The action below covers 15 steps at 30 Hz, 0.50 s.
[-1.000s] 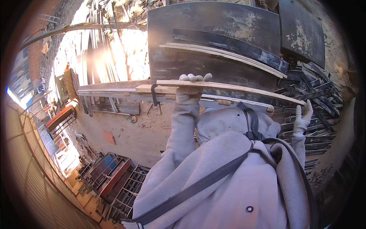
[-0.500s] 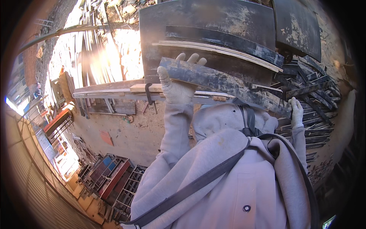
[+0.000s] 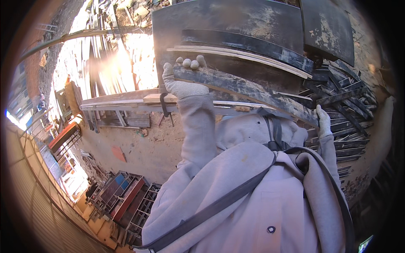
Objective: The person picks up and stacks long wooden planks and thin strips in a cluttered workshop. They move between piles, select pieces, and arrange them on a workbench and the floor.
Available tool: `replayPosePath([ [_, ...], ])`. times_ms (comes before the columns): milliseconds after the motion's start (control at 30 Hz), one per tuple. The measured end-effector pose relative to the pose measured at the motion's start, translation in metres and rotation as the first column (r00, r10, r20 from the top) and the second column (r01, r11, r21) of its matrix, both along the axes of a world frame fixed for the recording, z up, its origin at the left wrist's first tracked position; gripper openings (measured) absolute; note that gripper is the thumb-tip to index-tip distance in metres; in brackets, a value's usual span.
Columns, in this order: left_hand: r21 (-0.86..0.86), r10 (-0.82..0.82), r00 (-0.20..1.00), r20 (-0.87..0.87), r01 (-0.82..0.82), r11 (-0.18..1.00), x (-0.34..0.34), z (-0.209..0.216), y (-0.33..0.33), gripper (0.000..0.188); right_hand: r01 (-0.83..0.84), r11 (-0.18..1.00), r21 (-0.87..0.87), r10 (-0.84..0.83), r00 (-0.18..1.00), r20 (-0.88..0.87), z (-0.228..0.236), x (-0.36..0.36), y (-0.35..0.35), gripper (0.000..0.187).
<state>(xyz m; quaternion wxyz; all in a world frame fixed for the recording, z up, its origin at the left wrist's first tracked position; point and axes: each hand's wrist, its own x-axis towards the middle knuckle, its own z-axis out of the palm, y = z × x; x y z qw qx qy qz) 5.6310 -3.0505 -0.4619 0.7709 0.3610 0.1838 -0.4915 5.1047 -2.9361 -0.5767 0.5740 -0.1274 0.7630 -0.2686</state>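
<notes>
A long dark plank (image 3: 249, 92), scuffed with pale dust, spans the space between my two gloved hands, its right end lower than its left. My left hand (image 3: 185, 80) is wrapped round its left end, fingertips curling over the far edge. At the right end, my right hand (image 3: 323, 121) grips the plank, with part of its fingers hidden. Beyond it, on the dark tabletop (image 3: 198, 19), lie another dark board (image 3: 249, 42) and a stack of pale-edged strips (image 3: 236, 55).
Dark offcuts (image 3: 344, 101) are heaped on the right. A black clamp (image 3: 164, 104) sits on the bench's near edge, beside a light wood piece (image 3: 154, 98). Metal frames (image 3: 126, 189) stand at lower left. Sunlit long strips (image 3: 97, 63) lie at far left.
The plank's left end has shifted slightly left, and the plank has turned so less of its broad face shows. My left fingers have closed round its end. My right hand has moved slightly left.
</notes>
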Motion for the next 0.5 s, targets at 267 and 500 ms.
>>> replayPosePath([
  [267,0.180,-0.118,0.989,0.095,0.099,0.979,0.049,-0.038,-0.016,0.037,0.234,0.886,-0.400,0.019,0.843,0.537,0.075,0.048,-0.056,0.057],
  [500,0.069,-0.206,0.898,0.390,0.194,0.979,0.089,-0.063,0.032,0.039,0.239,0.805,-0.544,0.186,0.769,0.612,0.123,0.070,-0.084,0.053],
])
